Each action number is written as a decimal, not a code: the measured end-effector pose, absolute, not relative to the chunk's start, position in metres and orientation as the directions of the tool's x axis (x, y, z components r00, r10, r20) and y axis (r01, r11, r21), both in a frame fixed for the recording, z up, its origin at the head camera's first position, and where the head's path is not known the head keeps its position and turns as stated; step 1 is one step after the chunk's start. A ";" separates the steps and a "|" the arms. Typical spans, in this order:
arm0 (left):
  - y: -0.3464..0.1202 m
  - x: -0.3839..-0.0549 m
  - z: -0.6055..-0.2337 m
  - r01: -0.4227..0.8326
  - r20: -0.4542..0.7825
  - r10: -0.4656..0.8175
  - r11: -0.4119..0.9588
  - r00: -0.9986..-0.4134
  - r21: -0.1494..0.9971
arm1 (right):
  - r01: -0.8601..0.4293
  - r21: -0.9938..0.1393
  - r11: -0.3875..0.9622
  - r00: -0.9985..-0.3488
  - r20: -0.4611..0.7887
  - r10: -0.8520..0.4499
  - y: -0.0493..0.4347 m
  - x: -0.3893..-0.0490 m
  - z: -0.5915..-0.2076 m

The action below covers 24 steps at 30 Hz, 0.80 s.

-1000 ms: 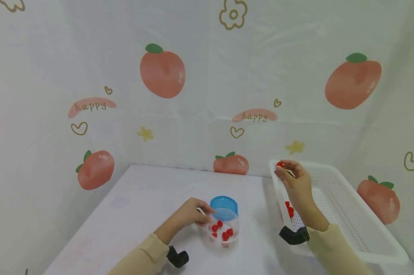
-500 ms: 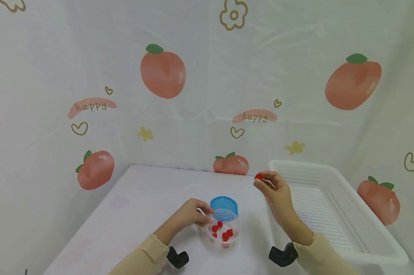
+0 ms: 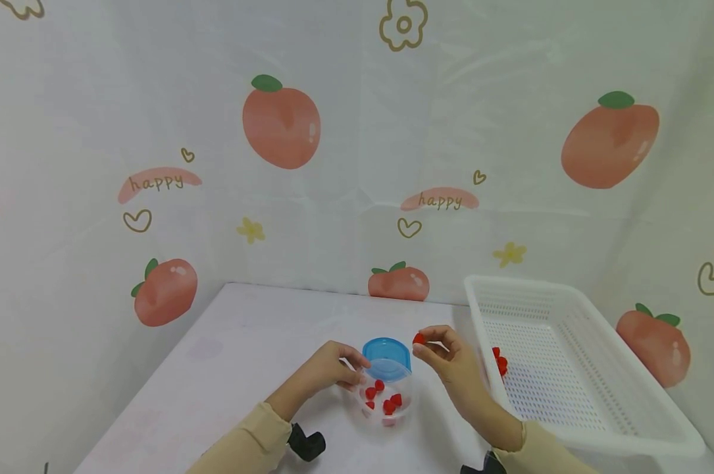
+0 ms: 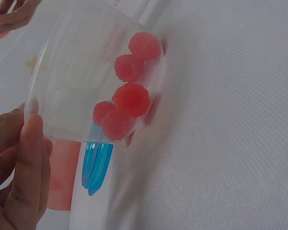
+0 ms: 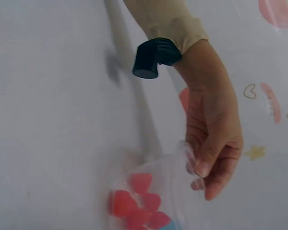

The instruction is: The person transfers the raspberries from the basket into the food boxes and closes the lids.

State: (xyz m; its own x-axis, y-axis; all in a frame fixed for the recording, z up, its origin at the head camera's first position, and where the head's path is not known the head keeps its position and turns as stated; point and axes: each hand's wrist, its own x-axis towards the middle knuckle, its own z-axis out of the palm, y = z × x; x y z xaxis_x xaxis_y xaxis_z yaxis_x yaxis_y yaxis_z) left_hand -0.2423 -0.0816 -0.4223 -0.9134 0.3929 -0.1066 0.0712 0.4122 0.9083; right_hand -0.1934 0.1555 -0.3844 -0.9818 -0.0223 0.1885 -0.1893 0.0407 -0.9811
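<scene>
My left hand (image 3: 331,370) pinches the rim of a clear plastic tub (image 3: 405,388) standing on the table; thumb and fingers at the rim show in the left wrist view (image 4: 26,163). Several red raspberries (image 4: 130,99) lie at the bottom of the tub. A blue lid (image 3: 386,351) is at the tub's far side, seen upright in the left wrist view. To the right of the lid and above the table, my right hand (image 3: 451,359) holds one red raspberry (image 3: 418,338) between thumb and fingertips.
A white perforated basket (image 3: 635,368) stands on the right of the table, with a few red raspberries (image 3: 500,362) by its left wall. Behind the white-covered table (image 3: 262,322) hangs a printed curtain (image 3: 333,217).
My right hand has carried the raspberry left and down from over the basket's far left corner to close beside the blue lid. My left hand and the tub have stayed put.
</scene>
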 end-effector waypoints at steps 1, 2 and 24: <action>-0.082 -0.242 -0.422 0.074 -0.104 0.394 0.411 -0.913 0.909 | -0.176 -0.984 0.037 -0.984 0.175 -0.030 0.154 -0.192 -0.387; -0.082 -0.243 -0.422 0.076 -0.101 0.397 0.408 -0.912 0.910 | -0.161 -0.986 0.036 -0.987 0.160 -0.035 0.153 -0.192 -0.390; -0.082 -0.245 -0.424 0.070 -0.111 0.397 0.414 -0.911 0.908 | -0.029 -0.986 0.166 -0.997 0.015 -0.081 0.147 -0.192 -0.427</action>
State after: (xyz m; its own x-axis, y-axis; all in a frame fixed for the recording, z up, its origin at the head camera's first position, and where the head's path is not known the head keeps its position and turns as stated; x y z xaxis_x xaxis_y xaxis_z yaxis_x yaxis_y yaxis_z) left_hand -0.2450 -0.0821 -0.4240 -0.9111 0.3971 -0.1105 0.0704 0.4140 0.9075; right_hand -0.1920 0.1473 -0.4272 -0.9966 -0.0811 0.0153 -0.0287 0.1662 -0.9857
